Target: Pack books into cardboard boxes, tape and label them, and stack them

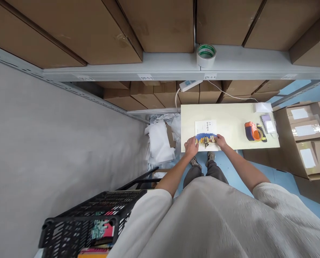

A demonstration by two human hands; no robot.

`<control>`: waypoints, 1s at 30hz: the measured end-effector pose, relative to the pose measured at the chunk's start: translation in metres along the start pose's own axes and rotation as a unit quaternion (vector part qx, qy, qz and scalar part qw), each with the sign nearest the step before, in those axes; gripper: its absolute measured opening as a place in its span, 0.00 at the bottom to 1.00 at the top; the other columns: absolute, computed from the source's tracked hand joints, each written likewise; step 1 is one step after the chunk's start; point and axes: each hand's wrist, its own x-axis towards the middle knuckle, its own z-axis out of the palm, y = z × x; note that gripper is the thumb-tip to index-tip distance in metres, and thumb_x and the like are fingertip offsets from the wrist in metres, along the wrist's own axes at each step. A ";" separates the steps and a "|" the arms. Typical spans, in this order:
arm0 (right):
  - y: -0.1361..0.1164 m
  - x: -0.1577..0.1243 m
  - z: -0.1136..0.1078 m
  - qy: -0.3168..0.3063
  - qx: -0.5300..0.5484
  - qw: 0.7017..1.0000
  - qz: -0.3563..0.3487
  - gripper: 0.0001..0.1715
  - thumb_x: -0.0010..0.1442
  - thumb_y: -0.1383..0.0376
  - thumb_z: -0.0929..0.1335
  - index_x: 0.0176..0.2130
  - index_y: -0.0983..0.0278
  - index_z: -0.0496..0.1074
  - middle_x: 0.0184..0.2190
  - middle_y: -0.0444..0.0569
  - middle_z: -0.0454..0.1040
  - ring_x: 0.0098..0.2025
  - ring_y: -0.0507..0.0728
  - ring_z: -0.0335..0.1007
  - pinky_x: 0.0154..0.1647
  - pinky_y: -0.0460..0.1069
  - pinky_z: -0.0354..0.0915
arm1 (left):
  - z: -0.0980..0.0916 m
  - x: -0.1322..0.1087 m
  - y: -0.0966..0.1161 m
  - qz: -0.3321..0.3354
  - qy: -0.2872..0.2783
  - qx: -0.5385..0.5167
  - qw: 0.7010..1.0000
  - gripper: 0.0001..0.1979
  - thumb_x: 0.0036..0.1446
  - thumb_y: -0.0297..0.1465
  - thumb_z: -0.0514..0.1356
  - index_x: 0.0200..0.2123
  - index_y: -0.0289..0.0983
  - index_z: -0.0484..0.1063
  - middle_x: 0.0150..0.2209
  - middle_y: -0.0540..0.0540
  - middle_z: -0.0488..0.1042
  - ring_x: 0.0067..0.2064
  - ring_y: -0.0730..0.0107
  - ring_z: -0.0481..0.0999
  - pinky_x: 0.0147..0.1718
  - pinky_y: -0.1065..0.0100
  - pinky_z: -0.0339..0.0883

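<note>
On the table [232,116], left grip [191,146] and right grip [220,141] clasp a book [206,129] by its sides.

A green-cored tape roll [206,63] is resting at the shelf [243,61] front edge, and an orange tape dispenser [253,133] is sitting toward the worktop [230,118]'s right edge.

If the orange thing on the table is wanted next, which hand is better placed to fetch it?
Probably the right hand: it is at the right edge of the book, the side nearer the orange thing. The left hand, at the opposite edge, would likely have to reach across the book.
</note>
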 end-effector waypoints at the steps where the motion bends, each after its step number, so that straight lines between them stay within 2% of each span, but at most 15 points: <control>1: 0.002 0.001 0.000 0.006 -0.004 1.000 0.005 0.17 0.58 0.49 0.72 0.35 0.58 0.72 0.29 0.43 0.73 0.39 0.59 0.70 0.44 0.52 0.71 | 0.002 -0.002 0.002 0.005 -0.008 0.009 1.000 0.33 0.75 0.35 0.51 0.81 0.40 0.56 0.78 0.36 0.63 0.79 0.48 0.61 0.74 0.45 0.59; 5: 0.009 0.004 -0.006 0.037 -0.016 0.999 0.029 0.13 0.58 0.56 0.69 0.41 0.60 0.76 0.32 0.46 0.78 0.41 0.61 0.74 0.48 0.54 0.73 | 0.005 -0.008 0.009 0.017 -0.046 0.042 0.998 0.36 0.73 0.34 0.52 0.82 0.45 0.54 0.82 0.39 0.56 0.82 0.41 0.51 0.77 0.33 0.51; 10: 0.017 0.009 -0.012 0.067 -0.016 0.997 0.046 0.22 0.55 0.62 0.67 0.48 0.63 0.78 0.39 0.52 0.83 0.44 0.63 0.79 0.52 0.57 0.75 | 0.008 -0.010 0.015 0.023 -0.070 0.065 0.995 0.38 0.71 0.35 0.55 0.82 0.47 0.53 0.83 0.40 0.52 0.83 0.33 0.45 0.77 0.25 0.42; 13: 0.023 0.011 -0.017 0.072 -0.011 0.997 0.039 0.22 0.54 0.62 0.67 0.48 0.62 0.80 0.40 0.51 0.84 0.45 0.63 0.80 0.53 0.57 0.75 | 0.010 -0.010 0.015 0.052 -0.059 0.076 0.994 0.38 0.71 0.34 0.56 0.82 0.46 0.53 0.83 0.38 0.53 0.84 0.39 0.46 0.79 0.30 0.39; 16: 0.031 0.013 -0.024 0.072 -0.014 0.997 0.031 0.21 0.53 0.62 0.67 0.46 0.60 0.81 0.40 0.51 0.84 0.46 0.64 0.80 0.54 0.57 0.75 | 0.010 -0.008 0.018 0.083 -0.054 0.071 0.993 0.37 0.72 0.32 0.55 0.81 0.44 0.54 0.82 0.37 0.55 0.83 0.45 0.50 0.79 0.37 0.43; 18: 0.036 0.014 -0.031 0.083 -0.028 0.996 0.030 0.22 0.54 0.63 0.67 0.47 0.60 0.81 0.43 0.53 0.84 0.49 0.64 0.79 0.58 0.58 0.74 | 0.010 -0.006 0.022 0.081 -0.057 0.064 0.993 0.36 0.72 0.32 0.55 0.81 0.42 0.55 0.82 0.35 0.54 0.82 0.46 0.53 0.79 0.41 0.48; 21: 0.042 0.018 -0.043 0.140 -0.064 0.987 0.052 0.26 0.55 0.64 0.68 0.53 0.63 0.79 0.52 0.58 0.81 0.55 0.66 0.77 0.62 0.59 0.72 | 0.012 -0.002 0.030 0.051 -0.055 0.058 0.995 0.37 0.72 0.33 0.56 0.81 0.39 0.54 0.83 0.33 0.49 0.82 0.45 0.53 0.77 0.45 0.52; 25: 0.048 0.027 -0.058 0.196 -0.107 0.964 0.146 0.32 0.55 0.64 0.73 0.59 0.63 0.76 0.60 0.63 0.75 0.61 0.70 0.73 0.65 0.63 0.69 | 0.015 0.001 0.037 0.015 -0.064 0.059 0.996 0.38 0.71 0.35 0.59 0.81 0.42 0.54 0.83 0.34 0.50 0.82 0.42 0.52 0.77 0.44 0.52; 27: 0.051 0.031 -0.063 0.190 -0.101 0.962 0.169 0.31 0.54 0.63 0.75 0.57 0.62 0.77 0.60 0.64 0.74 0.61 0.71 0.73 0.65 0.64 0.69 | 0.016 0.002 0.038 0.015 -0.066 0.060 0.996 0.38 0.71 0.36 0.61 0.80 0.45 0.56 0.83 0.36 0.50 0.82 0.41 0.50 0.77 0.42 0.51; 30: 0.055 0.037 -0.065 0.171 -0.087 0.966 0.173 0.25 0.51 0.60 0.76 0.50 0.61 0.79 0.54 0.61 0.76 0.56 0.70 0.75 0.61 0.63 0.71 | 0.016 0.002 0.039 0.016 -0.069 0.061 0.996 0.38 0.70 0.36 0.61 0.80 0.47 0.56 0.83 0.37 0.49 0.82 0.40 0.49 0.78 0.40 0.48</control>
